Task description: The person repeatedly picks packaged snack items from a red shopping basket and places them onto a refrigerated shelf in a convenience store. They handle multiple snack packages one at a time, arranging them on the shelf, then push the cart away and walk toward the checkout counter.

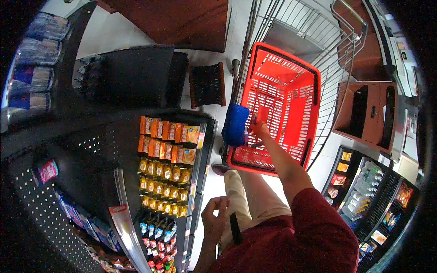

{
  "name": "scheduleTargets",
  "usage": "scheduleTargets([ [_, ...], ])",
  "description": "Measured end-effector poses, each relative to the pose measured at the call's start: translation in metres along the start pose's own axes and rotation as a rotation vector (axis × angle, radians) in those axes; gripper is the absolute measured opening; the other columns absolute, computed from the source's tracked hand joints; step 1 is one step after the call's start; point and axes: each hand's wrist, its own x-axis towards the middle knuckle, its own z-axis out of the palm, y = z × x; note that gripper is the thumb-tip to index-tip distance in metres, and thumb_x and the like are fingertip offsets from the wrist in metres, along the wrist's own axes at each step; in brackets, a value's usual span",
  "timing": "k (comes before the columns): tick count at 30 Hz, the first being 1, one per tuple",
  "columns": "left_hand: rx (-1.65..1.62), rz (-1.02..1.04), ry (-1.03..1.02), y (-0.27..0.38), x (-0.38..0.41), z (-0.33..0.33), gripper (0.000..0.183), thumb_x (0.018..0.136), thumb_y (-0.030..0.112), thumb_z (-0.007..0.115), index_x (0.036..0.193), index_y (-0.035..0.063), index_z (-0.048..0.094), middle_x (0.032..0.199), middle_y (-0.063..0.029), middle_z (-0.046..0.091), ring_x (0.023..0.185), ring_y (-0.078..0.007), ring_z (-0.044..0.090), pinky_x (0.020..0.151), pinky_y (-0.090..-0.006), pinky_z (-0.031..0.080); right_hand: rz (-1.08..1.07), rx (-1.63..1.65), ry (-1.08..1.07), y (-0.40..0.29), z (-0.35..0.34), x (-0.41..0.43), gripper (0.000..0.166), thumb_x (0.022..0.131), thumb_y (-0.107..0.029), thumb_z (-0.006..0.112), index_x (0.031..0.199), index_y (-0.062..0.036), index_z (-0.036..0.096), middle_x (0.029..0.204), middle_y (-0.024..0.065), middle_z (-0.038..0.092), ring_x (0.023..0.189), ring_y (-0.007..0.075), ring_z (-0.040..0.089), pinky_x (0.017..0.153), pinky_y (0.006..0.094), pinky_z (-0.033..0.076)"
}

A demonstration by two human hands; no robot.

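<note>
My right hand [258, 129] reaches out over the red plastic shopping basket [297, 126]. Its fingers are closed at the right edge of a soft-looking blue item [235, 124], which covers part of the basket's left rim; what kind of item it is cannot be made out. No goods show inside the basket, which sits in a wire shopping cart [327, 68]. Low in front of my body, my left hand [215, 215] is loosely curled, with a gap between thumb and fingers and nothing in it. A black strap [235, 228] hangs beside it.
On my left stands a black shelf unit with orange snack packs [169, 129], gold packs [164, 170] and small blue bags [158, 230]. A brown wooden cabinet [365, 116] is beyond the cart. Right of me, another rack holds clear bottles [362, 191]. A small dark stand [207, 84] is ahead.
</note>
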Motion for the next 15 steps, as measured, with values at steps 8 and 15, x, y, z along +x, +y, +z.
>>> scheduleTargets([
  [8,-0.010,0.179,0.004,0.029,0.004,0.006,0.020,0.099,0.015,0.061,0.113,0.0007,0.064,0.096,-0.0102,0.072,0.088,-0.0165,0.069,0.081,-0.0311,0.055,-0.068,1.601,-0.078,-0.022,-0.155,-0.157,0.039,0.096,-0.021,0.064,0.128,-0.0027,0.054,0.109,0.0111,0.067,0.092,0.0207,0.067,0.069,0.0336,0.060],
  [15,0.028,0.377,0.025,0.099,0.007,0.011,0.045,0.085,0.007,0.075,0.126,0.0077,0.058,0.109,-0.0080,0.063,0.082,-0.0154,0.064,0.069,-0.0283,0.054,-0.412,1.623,-0.140,-0.128,-0.277,-0.290,0.079,0.092,-0.008,0.066,0.157,-0.0150,0.021,0.109,0.0146,0.062,0.092,0.0213,0.064,0.076,0.0350,0.058],
])
